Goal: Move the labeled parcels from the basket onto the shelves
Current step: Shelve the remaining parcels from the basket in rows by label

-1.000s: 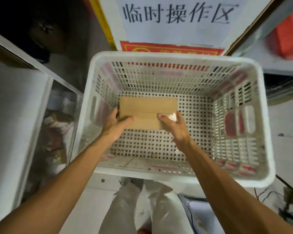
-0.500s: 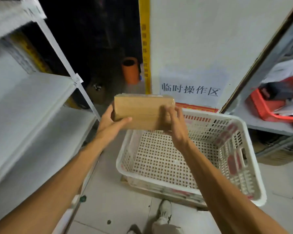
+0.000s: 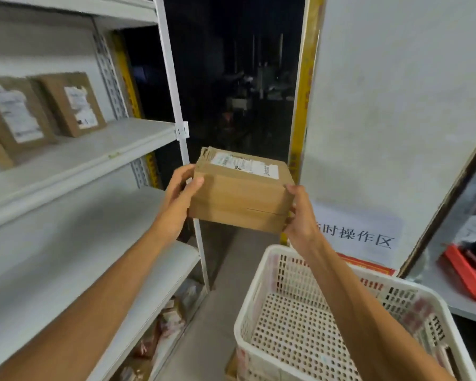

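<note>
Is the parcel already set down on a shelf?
No, the left hand and right hand hold the parcel in the air beside the shelf, not on any board.

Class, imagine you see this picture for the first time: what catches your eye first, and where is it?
The brown labelled parcel at centre, gripped at its ends by the left hand and right hand. Next, the white basket at lower right, nothing on its visible floor, and more labelled parcels standing on the shelf at upper left.
</note>
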`<state>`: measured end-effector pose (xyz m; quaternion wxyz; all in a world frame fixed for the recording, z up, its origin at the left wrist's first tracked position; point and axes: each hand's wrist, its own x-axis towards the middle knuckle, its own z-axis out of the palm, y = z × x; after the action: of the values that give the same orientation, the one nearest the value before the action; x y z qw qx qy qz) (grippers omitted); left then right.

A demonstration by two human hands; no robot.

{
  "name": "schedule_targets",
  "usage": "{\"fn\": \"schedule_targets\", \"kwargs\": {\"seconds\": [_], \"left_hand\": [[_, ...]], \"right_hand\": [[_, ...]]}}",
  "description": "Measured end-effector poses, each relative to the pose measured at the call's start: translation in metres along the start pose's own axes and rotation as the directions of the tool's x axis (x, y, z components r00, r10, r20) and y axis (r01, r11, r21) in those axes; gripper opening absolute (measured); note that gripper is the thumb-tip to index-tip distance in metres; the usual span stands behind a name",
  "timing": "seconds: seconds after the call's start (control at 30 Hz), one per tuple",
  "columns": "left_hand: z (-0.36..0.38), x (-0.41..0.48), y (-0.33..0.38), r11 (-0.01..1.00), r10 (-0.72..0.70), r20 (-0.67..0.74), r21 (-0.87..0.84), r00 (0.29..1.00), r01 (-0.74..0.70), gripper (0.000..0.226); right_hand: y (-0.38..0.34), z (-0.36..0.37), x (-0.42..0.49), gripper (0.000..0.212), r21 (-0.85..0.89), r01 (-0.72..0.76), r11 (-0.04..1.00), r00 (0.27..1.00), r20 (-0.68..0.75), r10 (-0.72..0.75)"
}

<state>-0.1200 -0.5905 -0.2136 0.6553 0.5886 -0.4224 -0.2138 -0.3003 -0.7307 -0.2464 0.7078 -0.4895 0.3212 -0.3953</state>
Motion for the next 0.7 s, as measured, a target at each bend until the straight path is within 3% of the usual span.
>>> {"fn": "schedule_targets", "kwargs": {"seconds": [0.17,0.3,0.4,0.6,0.7], "left_hand": [[-0.027,0.006,0.031,0.974,-0.188,-0.044,-0.136,0.981,0.181,0.033],[-0.059,0.008,0.032,0.907,-0.379,0.043,-0.184,0.924,0.38,0.079],[-0.076,0.009,0.027,0.911,-0.366,-0.016,-0.211,0.93,0.355,0.084],[-0.105,0.012,0.036,0.96,-0.267,-0.203,-0.14,0.942,0.242,0.115],[-0.113,0.011,0.037,0.976,-0.212,-0.305,-0.117,0.928,0.185,0.118]], "right_hand": [[-0.004,0.032,-0.007,0.042,0.008,0.095,0.995,0.993,0.062,-0.095],[-0.009,0.056,0.001,0.047,-0.01,0.164,0.986,0.979,0.127,-0.161],[-0.006,0.068,0.015,0.054,-0.019,0.19,0.982,0.956,0.233,-0.181],[0.001,0.091,0.052,0.048,0.066,-0.037,0.997,0.851,0.524,-0.003],[0.008,0.107,0.065,0.06,0.084,-0.099,0.992,0.806,0.591,0.03]]}}
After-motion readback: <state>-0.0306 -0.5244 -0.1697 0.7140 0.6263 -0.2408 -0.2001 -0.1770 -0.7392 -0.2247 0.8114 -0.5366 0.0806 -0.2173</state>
